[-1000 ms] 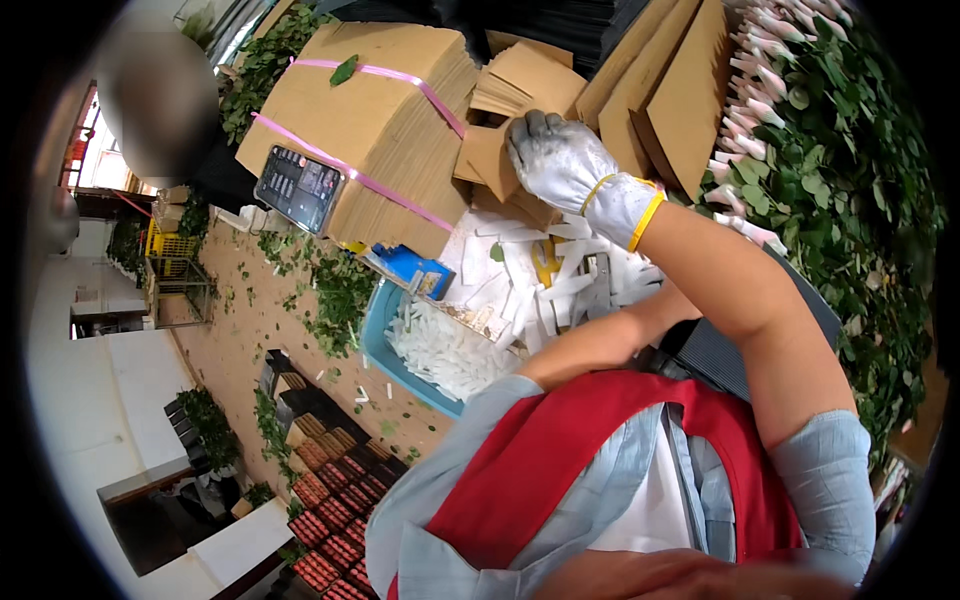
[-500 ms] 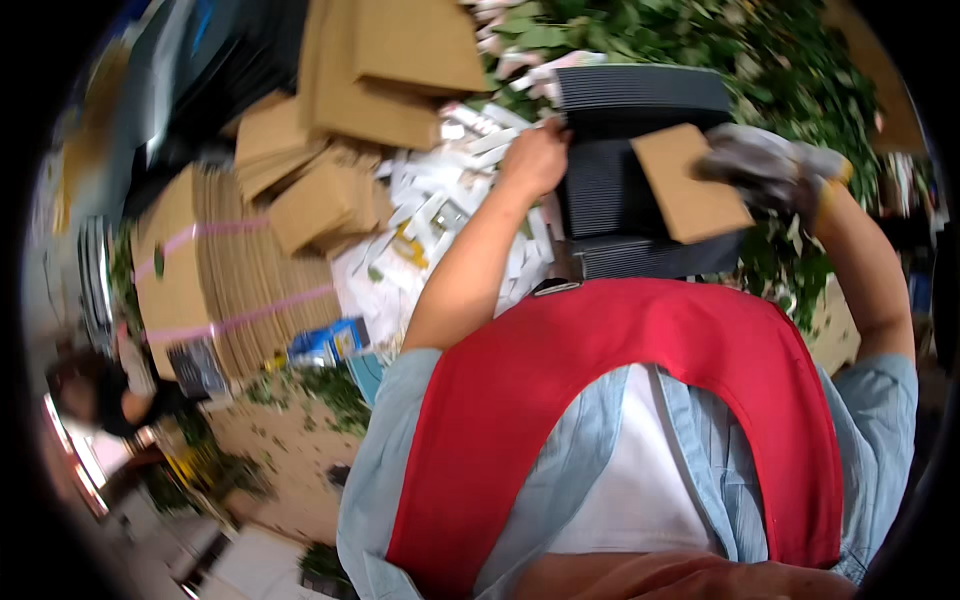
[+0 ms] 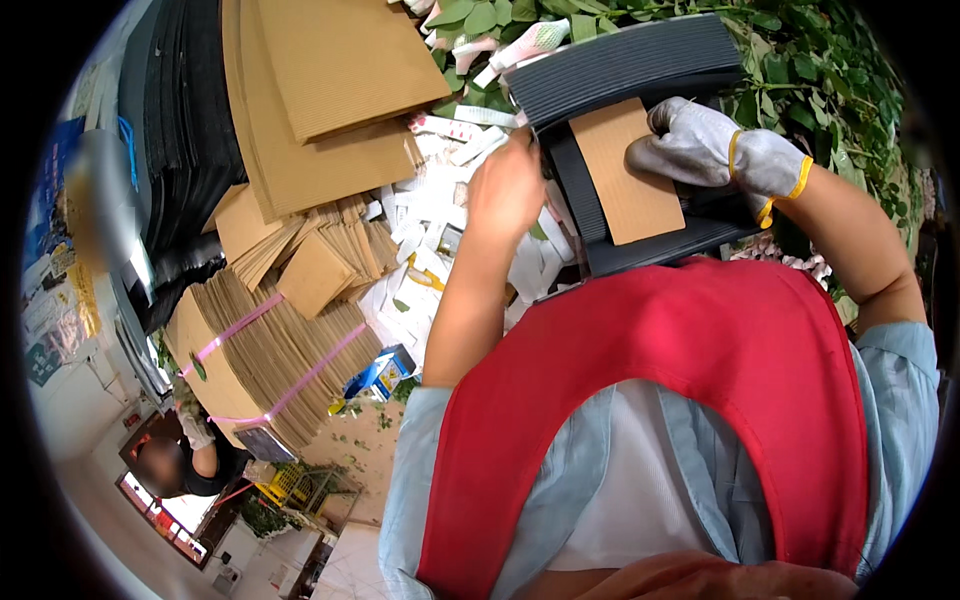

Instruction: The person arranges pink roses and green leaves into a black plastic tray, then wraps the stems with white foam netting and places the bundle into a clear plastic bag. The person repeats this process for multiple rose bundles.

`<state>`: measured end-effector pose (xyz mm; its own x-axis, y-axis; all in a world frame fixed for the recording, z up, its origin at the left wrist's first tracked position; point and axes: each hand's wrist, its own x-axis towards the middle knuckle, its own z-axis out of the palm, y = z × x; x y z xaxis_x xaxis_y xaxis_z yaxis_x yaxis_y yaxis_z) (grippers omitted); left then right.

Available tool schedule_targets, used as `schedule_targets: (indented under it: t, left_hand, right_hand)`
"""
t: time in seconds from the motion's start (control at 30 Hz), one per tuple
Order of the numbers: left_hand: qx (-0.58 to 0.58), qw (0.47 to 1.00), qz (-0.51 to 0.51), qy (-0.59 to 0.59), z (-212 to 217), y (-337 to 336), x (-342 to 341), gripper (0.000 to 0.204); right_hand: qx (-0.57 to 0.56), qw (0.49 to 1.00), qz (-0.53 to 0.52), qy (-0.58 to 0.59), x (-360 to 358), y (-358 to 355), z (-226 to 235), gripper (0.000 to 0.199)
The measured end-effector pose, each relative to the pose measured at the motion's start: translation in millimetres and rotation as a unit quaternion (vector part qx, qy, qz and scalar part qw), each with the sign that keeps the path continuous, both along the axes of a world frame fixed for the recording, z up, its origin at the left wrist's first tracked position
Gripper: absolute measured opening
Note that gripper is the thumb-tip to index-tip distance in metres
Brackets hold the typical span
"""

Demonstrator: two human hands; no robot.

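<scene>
In the head view, a brown card (image 3: 632, 200) lies on a black ribbed sheet (image 3: 590, 222) in front of the person's chest. The card's long sides slant from eleven toward five o'clock, and the sheet shows around it, with a raised flap at twelve o'clock.

At three o'clock of the card, the right hand (image 3: 695, 148), in a pale glove with a yellow cuff, touches its edge. Its thumb lies over the card's face; whether the fingers close on it from below is hidden. At nine o'clock, the bare left hand (image 3: 508, 190) is at the sheet's side edge, fingers bent and somewhat blurred; I cannot tell whether it grips. The hands are apart, with the card between them.

Still reckoned from the card, a red apron (image 3: 660, 315) fills six o'clock. Green leaves (image 3: 840, 85) spread at two o'clock, and a netted, pinkish flower head (image 3: 527, 48) lies at eleven. Large brown sheets (image 3: 345, 65) lean at ten o'clock, with a tall black stack (image 3: 185, 125) farther out at nine. Between eight and nine are loose white strips (image 3: 408, 218) and, beyond them, small cards (image 3: 315, 277). Toward eight o'clock sit a blue box (image 3: 383, 373) and a brown bundle (image 3: 285, 345) with pink straps. Past the bundle, a co-worker (image 3: 215, 468) in dark clothing stands well apart, near a yellow crate (image 3: 292, 486).
</scene>
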<state>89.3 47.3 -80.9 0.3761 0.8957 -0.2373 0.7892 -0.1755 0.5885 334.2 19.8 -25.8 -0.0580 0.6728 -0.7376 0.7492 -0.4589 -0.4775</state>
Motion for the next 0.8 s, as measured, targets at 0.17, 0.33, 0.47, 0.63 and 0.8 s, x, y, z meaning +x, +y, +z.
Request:
schedule_targets:
  t: [0.17, 0.33, 0.47, 0.63, 0.8]
  left_hand:
    - [-0.01, 0.937, -0.183, -0.297, 52, -27, 6, 0.048]
    - [0.109, 0.943, -0.305, -0.079, 15, -24, 38, 0.103]
    - [0.09, 0.949, -0.296, -0.067, 16, -22, 42, 0.092]
    - [0.033, 0.915, -0.372, -0.149, 0, -27, 30, 0.069]
    - [-0.005, 0.907, -0.359, -0.221, -15, -44, 4, 0.033]
  right_hand:
    - [0.032, 0.999, 0.01, 0.018, 5, -5, -9, 0.035]
    - [0.081, 0.898, 0.324, -0.287, -23, 18, 67, 0.034]
    - [0.132, 0.852, 0.485, -0.144, -25, 9, 93, 0.032]
    - [0.05, 0.836, 0.532, -0.121, -5, 6, 32, 0.032]
    - [0.52, 0.815, 0.184, -0.175, 37, 166, 168, 0.024]
